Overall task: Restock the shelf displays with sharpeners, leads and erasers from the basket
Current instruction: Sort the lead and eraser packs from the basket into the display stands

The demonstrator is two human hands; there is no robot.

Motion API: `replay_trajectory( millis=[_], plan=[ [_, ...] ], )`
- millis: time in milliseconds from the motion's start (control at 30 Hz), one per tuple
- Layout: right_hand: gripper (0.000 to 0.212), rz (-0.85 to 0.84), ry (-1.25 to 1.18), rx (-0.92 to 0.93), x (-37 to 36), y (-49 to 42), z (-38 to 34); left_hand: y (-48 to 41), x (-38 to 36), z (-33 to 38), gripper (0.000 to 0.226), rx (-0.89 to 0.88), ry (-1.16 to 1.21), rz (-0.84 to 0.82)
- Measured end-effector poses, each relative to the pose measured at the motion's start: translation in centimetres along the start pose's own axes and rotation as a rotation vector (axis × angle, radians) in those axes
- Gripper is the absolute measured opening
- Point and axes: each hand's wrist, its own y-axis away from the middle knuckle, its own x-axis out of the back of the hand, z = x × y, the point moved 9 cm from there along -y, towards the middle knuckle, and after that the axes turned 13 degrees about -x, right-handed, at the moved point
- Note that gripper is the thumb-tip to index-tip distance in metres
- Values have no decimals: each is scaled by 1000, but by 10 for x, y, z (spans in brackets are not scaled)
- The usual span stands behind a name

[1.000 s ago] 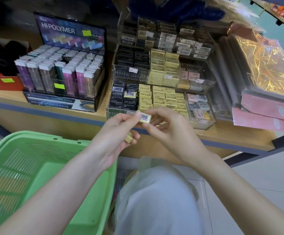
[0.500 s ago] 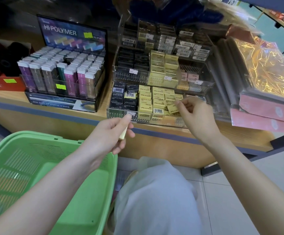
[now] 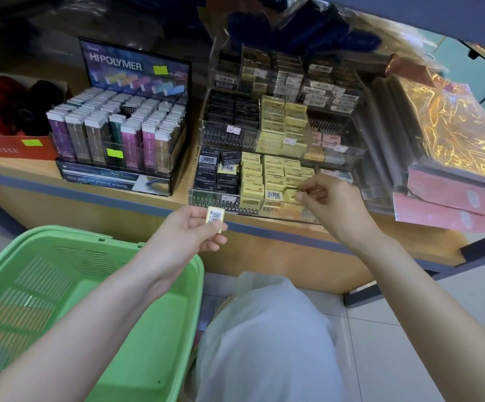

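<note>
My left hand (image 3: 190, 227) pinches a small yellow eraser (image 3: 215, 218), barcode side up, in front of the shelf edge and above the green basket (image 3: 96, 242). My right hand (image 3: 332, 206) reaches into the lowest tier of the clear acrylic eraser display (image 3: 221, 202). Its thumb and forefinger pinch a tilted yellow eraser (image 3: 290, 195) in the front row. Black and yellow boxed erasers fill the tiers behind. What I can see of the basket's floor holds nothing.
A HI-POLYMER display (image 3: 131, 129) of slim erasers stands left of the acrylic display. A red box (image 3: 6, 147) sits at the far left. Pink and gold wrapped packs (image 3: 453, 195) lie on the right. My knee in pale fabric (image 3: 264, 329) is below the wooden shelf (image 3: 293, 248).
The hands parted. My right hand carried a yellow eraser up into the bottom tier and stays on it. My left hand turned its eraser barcode up.
</note>
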Motion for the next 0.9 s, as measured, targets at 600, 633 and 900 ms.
replay_trajectory(
  millis=[600, 633, 900],
  plan=[
    [11, -273, -297, 144, -29, 61, -54, -7, -19, 36, 17, -277, -144, -35],
    [10, -298, -368, 97, -30, 62, -51, -8, -22, 39, 17, -314, -180, -45],
    [12, -484, -627, -60, -32, 55, -36, -9, -48, 65, 39, -587, -365, -164]
  ],
)
